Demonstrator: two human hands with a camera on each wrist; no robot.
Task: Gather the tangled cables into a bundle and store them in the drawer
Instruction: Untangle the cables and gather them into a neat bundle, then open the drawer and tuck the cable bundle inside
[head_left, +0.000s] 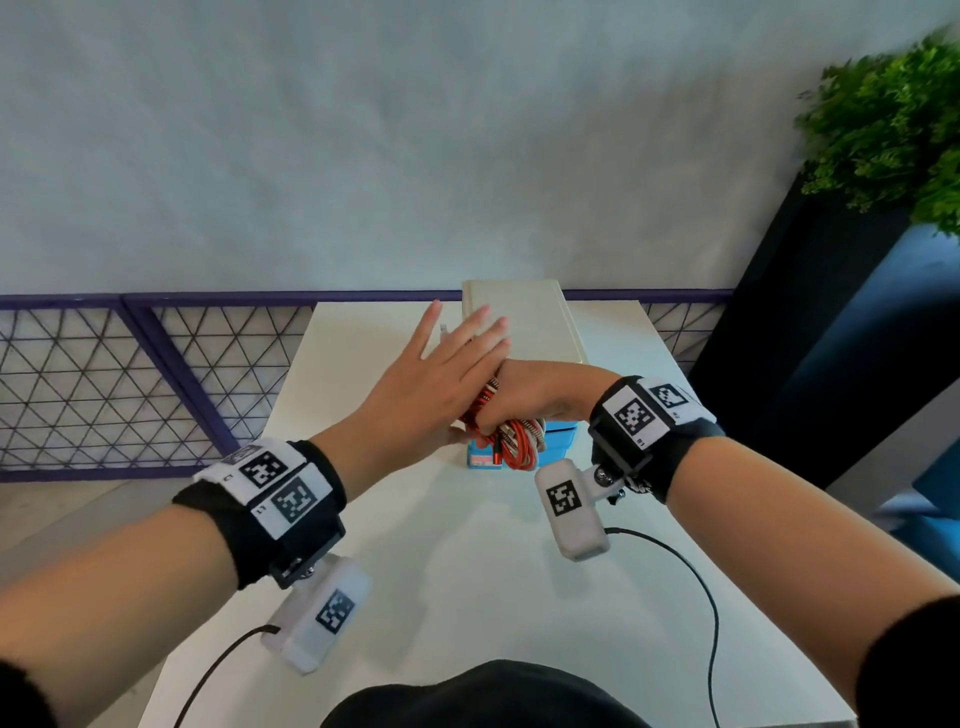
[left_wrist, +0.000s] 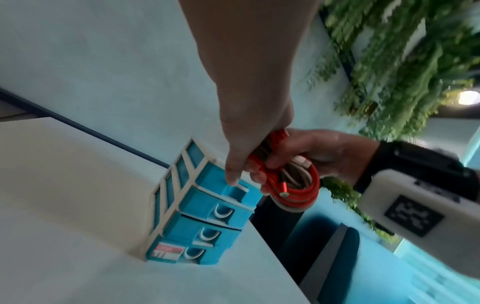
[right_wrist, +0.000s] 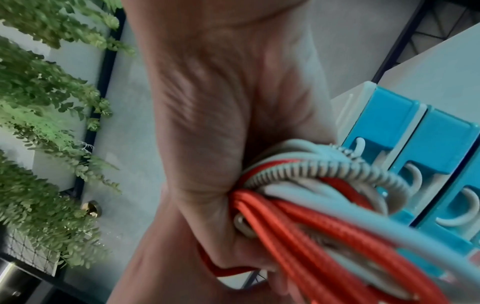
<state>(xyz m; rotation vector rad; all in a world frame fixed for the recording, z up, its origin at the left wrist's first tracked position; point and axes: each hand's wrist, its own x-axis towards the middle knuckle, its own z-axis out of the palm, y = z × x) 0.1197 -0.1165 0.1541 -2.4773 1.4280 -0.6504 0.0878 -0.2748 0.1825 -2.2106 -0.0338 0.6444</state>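
Observation:
A coil of red and white cables (head_left: 511, 441) hangs in front of a small drawer unit (head_left: 524, 322) that has a cream top and several blue drawers (left_wrist: 197, 222). My right hand (head_left: 530, 397) grips the coil in its fist, just before the top drawer. In the left wrist view the cable bundle (left_wrist: 293, 185) dangles beside the unit's upper corner, held by my right hand (left_wrist: 324, 152). My left hand (head_left: 441, 374) lies over the right with straight, spread fingers. Its thumb (left_wrist: 232, 176) touches the top drawer's handle. The right wrist view shows my palm (right_wrist: 221, 123) closed round the cables (right_wrist: 324, 216).
The unit stands at the far end of a white table (head_left: 467, 571). A purple mesh railing (head_left: 156, 364) runs behind the table. A dark planter with a green plant (head_left: 893, 130) stands at the right. Black camera leads trail over the near table.

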